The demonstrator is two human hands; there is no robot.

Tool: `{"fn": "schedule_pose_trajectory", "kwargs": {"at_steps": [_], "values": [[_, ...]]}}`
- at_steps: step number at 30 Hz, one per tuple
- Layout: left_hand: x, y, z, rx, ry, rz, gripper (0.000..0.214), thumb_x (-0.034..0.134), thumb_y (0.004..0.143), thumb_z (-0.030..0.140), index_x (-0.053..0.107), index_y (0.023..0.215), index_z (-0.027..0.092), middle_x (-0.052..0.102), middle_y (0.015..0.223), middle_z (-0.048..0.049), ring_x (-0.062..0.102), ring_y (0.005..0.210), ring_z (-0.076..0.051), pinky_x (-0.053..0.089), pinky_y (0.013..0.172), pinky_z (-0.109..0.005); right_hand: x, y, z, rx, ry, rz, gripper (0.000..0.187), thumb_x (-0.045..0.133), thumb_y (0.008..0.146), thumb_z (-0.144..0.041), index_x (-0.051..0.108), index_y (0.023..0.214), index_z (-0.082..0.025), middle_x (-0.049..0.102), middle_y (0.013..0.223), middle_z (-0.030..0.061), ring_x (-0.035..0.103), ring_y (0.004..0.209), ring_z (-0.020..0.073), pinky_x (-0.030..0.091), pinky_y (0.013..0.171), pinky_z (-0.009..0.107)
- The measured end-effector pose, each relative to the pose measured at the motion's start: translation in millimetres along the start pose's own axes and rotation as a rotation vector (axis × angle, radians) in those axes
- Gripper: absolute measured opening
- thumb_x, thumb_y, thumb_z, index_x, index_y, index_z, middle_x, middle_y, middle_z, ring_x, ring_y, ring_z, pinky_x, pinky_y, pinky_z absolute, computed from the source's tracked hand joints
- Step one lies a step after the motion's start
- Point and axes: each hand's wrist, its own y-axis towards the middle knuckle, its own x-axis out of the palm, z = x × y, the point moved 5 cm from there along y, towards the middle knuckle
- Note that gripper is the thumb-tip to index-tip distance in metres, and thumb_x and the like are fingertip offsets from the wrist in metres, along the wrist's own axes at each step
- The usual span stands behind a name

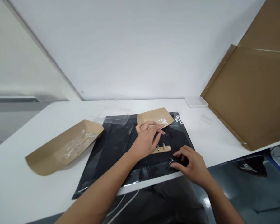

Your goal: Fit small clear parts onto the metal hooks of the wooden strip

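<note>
My left hand (148, 138) reaches over the near edge of a small brown cardboard tray (149, 115), its fingers stretched out. White bits (162, 121) lie in that tray by my fingertips. Partly hidden under this hand is a light wooden strip (167, 148) with small clear-and-metal pieces (164, 145) on it and a pale dot at its right end. My right hand (192, 163) is low over the black mat (114, 149), thumb and index finger apart. Just beyond those fingertips shows a tiny shiny metal piece (171, 161); whether they touch it is unclear.
On the left, a larger brown tray (46, 152) holds clear plastic bags (77, 144). Clear plastic lids (116, 115) overlap the mat's back edge. White dot stickers (179, 119) sit at its far right corner. A clear shallow box (196, 102) stands near a big cardboard box (249, 99).
</note>
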Motion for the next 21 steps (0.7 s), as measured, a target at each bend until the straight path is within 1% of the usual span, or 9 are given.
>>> {"fn": "schedule_pose_trajectory", "kwargs": {"at_steps": [2, 5, 9, 12, 16, 21], "values": [[1.3, -0.5, 1.9, 0.002, -0.002, -0.007, 0.033, 0.052, 0.106, 0.022, 0.058, 0.138, 0.022, 0.082, 0.110, -0.0066, 0.060, 0.126, -0.031, 0.026, 0.108, -0.053, 6.3, -11.0, -4.6, 0.091, -0.061, 0.079, 0.036, 0.087, 0.083, -0.054, 0.076, 0.105, -0.028, 0.069, 0.098, 0.0013, 0.067, 0.080, 0.0186, 0.054, 0.072, 0.031], [3.5, -1.4, 2.3, -0.006, -0.013, -0.015, 0.031, 0.053, 0.105, 0.023, 0.058, 0.136, 0.022, 0.081, 0.110, -0.0067, 0.059, 0.126, -0.031, 0.025, 0.109, -0.053, 14.6, -15.9, -9.3, 0.131, -0.119, 0.149, 0.033, 0.088, 0.083, -0.052, 0.076, 0.101, -0.028, 0.069, 0.100, 0.0016, 0.067, 0.080, 0.0192, 0.054, 0.070, 0.032], [5.0, -1.8, -1.6, -0.029, -0.033, -0.021, 0.031, 0.054, 0.102, 0.022, 0.058, 0.133, 0.022, 0.081, 0.106, -0.0064, 0.058, 0.126, -0.031, 0.023, 0.111, -0.055, 18.7, -15.6, -8.4, 0.114, -0.135, 0.185, 0.024, 0.086, 0.087, -0.045, 0.076, 0.100, -0.028, 0.069, 0.099, 0.0017, 0.066, 0.078, 0.0189, 0.053, 0.070, 0.032], [3.5, -1.9, -5.2, -0.048, -0.038, 0.002, 0.030, 0.055, 0.101, 0.022, 0.059, 0.130, 0.021, 0.081, 0.106, -0.0060, 0.058, 0.125, -0.031, 0.024, 0.110, -0.055, 19.5, -18.7, -7.0, 0.082, -0.100, 0.197, 0.018, 0.083, 0.090, -0.040, 0.076, 0.102, -0.028, 0.069, 0.099, 0.0020, 0.066, 0.081, 0.0195, 0.055, 0.074, 0.033], [2.0, -1.9, -6.5, -0.055, -0.037, 0.015, 0.030, 0.056, 0.099, 0.021, 0.059, 0.129, 0.021, 0.081, 0.106, -0.0057, 0.059, 0.124, -0.030, 0.024, 0.109, -0.054, 21.4, -24.0, -8.2, 0.037, -0.023, 0.217, 0.018, 0.082, 0.092, -0.037, 0.073, 0.101, -0.025, 0.071, 0.100, 0.0036, 0.067, 0.087, 0.0216, 0.056, 0.079, 0.035], [2.9, -1.8, -5.7, -0.051, -0.018, -0.009, 0.030, 0.054, 0.101, 0.023, 0.061, 0.129, 0.020, 0.081, 0.107, -0.0087, 0.058, 0.126, -0.032, 0.024, 0.110, -0.055, 20.2, -16.6, -7.7, 0.067, 0.071, 0.235, 0.021, 0.082, 0.091, -0.042, 0.074, 0.100, -0.024, 0.075, 0.093, 0.0040, 0.071, 0.082, 0.0229, 0.057, 0.075, 0.035]]}}
